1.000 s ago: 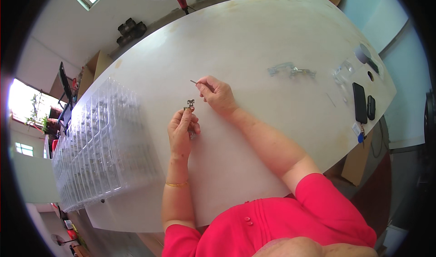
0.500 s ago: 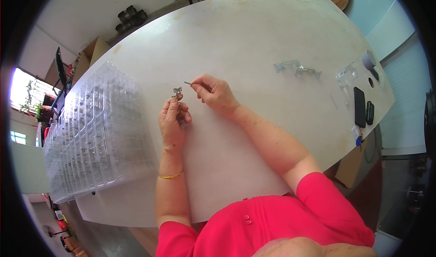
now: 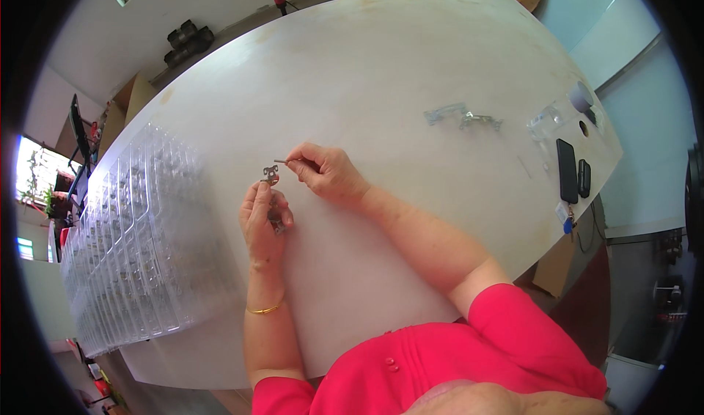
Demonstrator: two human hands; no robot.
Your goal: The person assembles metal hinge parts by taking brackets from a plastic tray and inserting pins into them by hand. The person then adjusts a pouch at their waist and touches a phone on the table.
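Note:
My left hand (image 3: 262, 221) is closed around a metal hinge (image 3: 270, 174). The hinge's winged plate sticks up above the thumb, and more of its metal shows below between the fingers. Just to the right, my right hand (image 3: 326, 171) pinches a thin metal rod (image 3: 282, 161). The rod points left, its tip close above the hinge plate; whether they touch I cannot tell. Its other end is hidden in my fingers. Both hands are over the white table (image 3: 381, 85).
Stacked clear plastic trays (image 3: 147, 246) of small metal parts fill the table's left side. Toward the right lie metal pieces (image 3: 480, 121), a clear plastic piece (image 3: 544, 123), a black phone (image 3: 567, 171), a black case (image 3: 584, 178) and keys with a blue tag (image 3: 567, 225).
The whole view has shifted, so the table and hands appear further left and lower. The rod's tip has come slightly nearer the hinge plate. Both hands keep their grip.

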